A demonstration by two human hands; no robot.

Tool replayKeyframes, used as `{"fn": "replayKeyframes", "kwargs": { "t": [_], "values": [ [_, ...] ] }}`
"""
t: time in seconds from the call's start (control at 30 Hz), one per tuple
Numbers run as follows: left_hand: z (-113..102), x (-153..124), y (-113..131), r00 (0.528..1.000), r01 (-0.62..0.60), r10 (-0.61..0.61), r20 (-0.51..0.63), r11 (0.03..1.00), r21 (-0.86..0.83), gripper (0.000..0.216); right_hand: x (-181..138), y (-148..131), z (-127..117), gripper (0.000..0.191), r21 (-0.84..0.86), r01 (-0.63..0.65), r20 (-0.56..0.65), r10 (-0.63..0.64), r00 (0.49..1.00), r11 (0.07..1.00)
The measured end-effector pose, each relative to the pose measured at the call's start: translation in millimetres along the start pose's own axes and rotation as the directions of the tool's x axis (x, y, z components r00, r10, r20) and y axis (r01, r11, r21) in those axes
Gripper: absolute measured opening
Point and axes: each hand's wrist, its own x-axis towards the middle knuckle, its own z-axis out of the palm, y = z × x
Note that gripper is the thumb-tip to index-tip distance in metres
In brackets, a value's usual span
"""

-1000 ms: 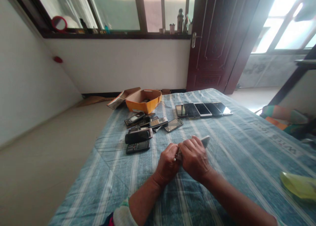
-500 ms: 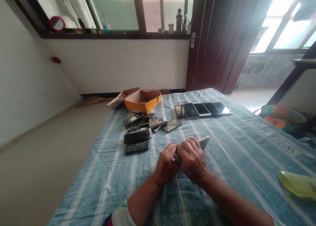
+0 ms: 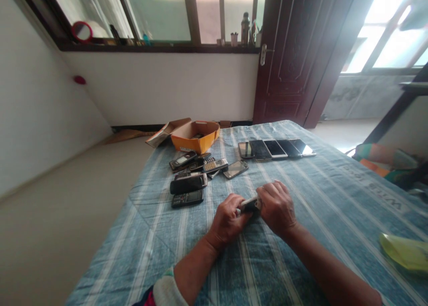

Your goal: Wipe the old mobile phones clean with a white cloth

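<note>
A mobile phone (image 3: 250, 204) with a pale edge and a dark face is held between my two hands, over the bed-like surface. My left hand (image 3: 228, 219) is closed around its left end. At the opposite end, the fingers of my right hand (image 3: 277, 206) are pinched on it. Fingers cover much of the phone. Beyond my hands lies a grey touchscreen phone (image 3: 236, 169). To the left is a loose pile of old keypad phones (image 3: 214, 164), with a black phone (image 3: 187, 199) nearest me. Farther back, several smartphones (image 3: 276, 149) lie side by side in a row.
An orange cardboard box (image 3: 194, 144) stands open at the far edge of the blue striped cloth (image 3: 160, 252). Something yellow-green and translucent (image 3: 404, 252) lies at the right. Behind are a wall, a window sill and a dark red door (image 3: 287, 74).
My right hand has moved right, apart from my left, and now grips the phone's right end. More of the phone shows between the hands. The view has shifted slightly.
</note>
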Motion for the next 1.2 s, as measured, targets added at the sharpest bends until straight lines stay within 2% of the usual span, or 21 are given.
{"fn": "replayKeyframes", "kwargs": {
  "t": [0.2,0.5,0.7,0.83,0.97,1.2],
  "values": [
    [1,1,-4,0.995,0.000,0.000,0.101,1.000,0.006,0.010,-1,-4,1,0.029,0.025,0.000,-0.017,0.000,1.000,1.000],
    [6,-4,-4,0.999,-0.011,0.011,0.032,1.000,-0.014,0.007,1,-45,-3,0.033,0.220,0.106,-0.007,-0.107,0.994,0.970],
    [-3,2,10,0.992,-0.122,0.120,-0.029,0.990,-0.071,0.010,11,-31,-15,0.026,0.215,0.104,-0.073,-0.090,0.993,0.971],
    [-10,4,23,0.977,-0.191,0.181,-0.109,0.978,-0.090,0.008,16,-26,-23,0.026,0.258,0.115,-0.139,-0.081,0.987,0.959],
    [-14,4,35,0.958,-0.243,0.240,-0.158,0.970,-0.005,0.010,17,-22,-28,0.028,0.325,0.112,-0.188,-0.051,0.981,0.939],
    [-26,13,61,0.933,-0.313,0.326,-0.152,0.944,0.103,0.015,27,-21,-44,0.026,0.392,0.020,-0.200,0.064,0.978,0.920]
  ]
}}
